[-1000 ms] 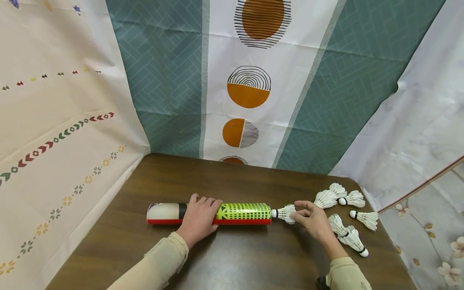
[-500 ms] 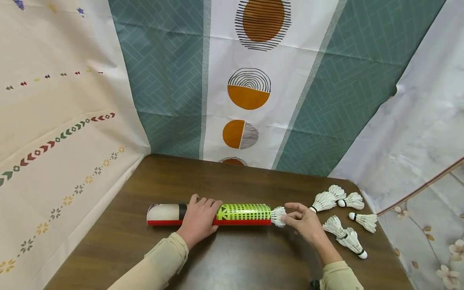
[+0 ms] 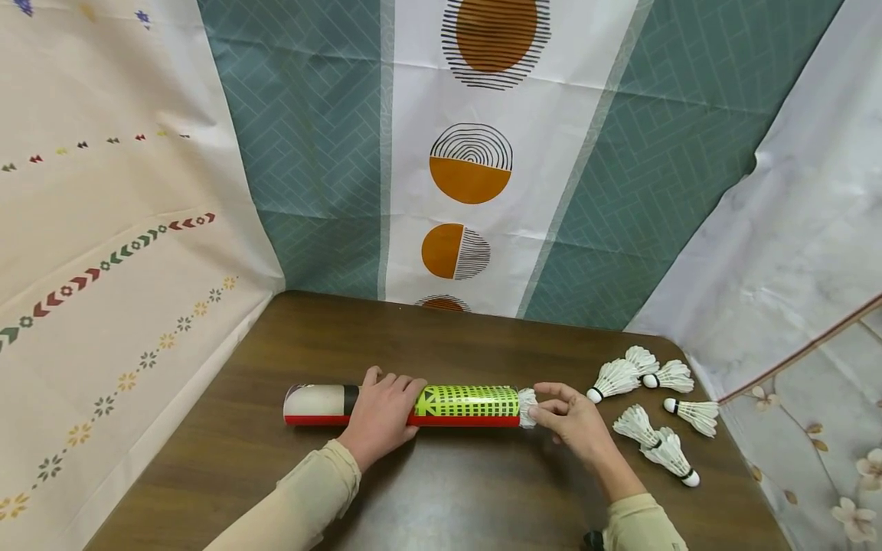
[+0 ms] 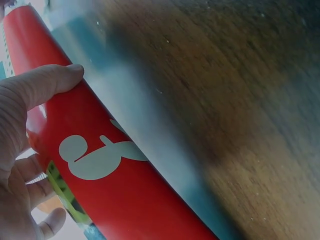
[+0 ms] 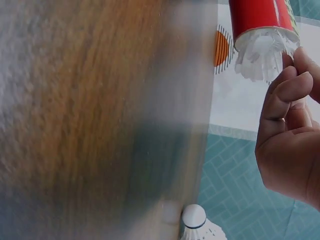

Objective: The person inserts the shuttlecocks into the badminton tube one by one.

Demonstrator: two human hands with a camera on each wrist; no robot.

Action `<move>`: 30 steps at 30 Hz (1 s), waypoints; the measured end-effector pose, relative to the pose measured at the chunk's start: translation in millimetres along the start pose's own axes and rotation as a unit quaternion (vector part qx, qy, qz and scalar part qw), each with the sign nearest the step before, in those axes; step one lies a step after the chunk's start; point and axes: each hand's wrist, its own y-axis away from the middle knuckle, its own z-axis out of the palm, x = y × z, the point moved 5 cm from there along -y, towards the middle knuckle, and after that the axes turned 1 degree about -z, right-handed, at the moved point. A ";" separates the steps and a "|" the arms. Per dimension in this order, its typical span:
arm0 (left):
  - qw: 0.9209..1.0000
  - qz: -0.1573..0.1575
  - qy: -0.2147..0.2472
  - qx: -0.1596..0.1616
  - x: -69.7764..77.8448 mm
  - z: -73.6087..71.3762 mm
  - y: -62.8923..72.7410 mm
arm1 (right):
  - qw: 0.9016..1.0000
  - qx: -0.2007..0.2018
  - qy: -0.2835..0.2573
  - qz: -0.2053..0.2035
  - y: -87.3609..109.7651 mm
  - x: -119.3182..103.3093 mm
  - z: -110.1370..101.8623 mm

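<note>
A shuttlecock tube, red with a yellow-green grid print, lies sideways on the table. My left hand grips it around the middle; in the left wrist view the thumb presses its red side. At the tube's right end a white shuttlecock is mostly inside, with only its feather skirt sticking out. My right hand pinches that skirt's edge between thumb and fingertips, which the right wrist view shows close to the tube's mouth. The shuttlecock's cork is hidden in the tube.
Several loose shuttlecocks lie at the table's right side, among them one behind my right hand and one near the right edge. Patterned cloths hang around the brown table.
My right hand has moved left, pushing the shuttlecock from just outside the tube's mouth until mostly its skirt's rim shows. The left hand keeps its grip on the tube.
</note>
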 end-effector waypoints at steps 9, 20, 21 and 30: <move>1.000 0.003 0.004 -0.006 3.3 -2.5 0.5 | 0.999 -0.018 -0.029 0.005 -0.3 0.9 9.2; 1.000 0.009 -0.004 0.009 1.7 -2.0 2.4 | 0.997 -0.007 -0.071 0.016 3.4 2.2 18.0; 1.000 0.010 -0.007 0.013 1.8 -2.2 2.6 | 0.997 -0.001 -0.076 0.018 3.6 2.1 18.6; 0.999 0.018 -0.013 0.026 3.3 -2.6 4.5 | 0.996 0.028 -0.083 0.018 6.6 -1.0 24.6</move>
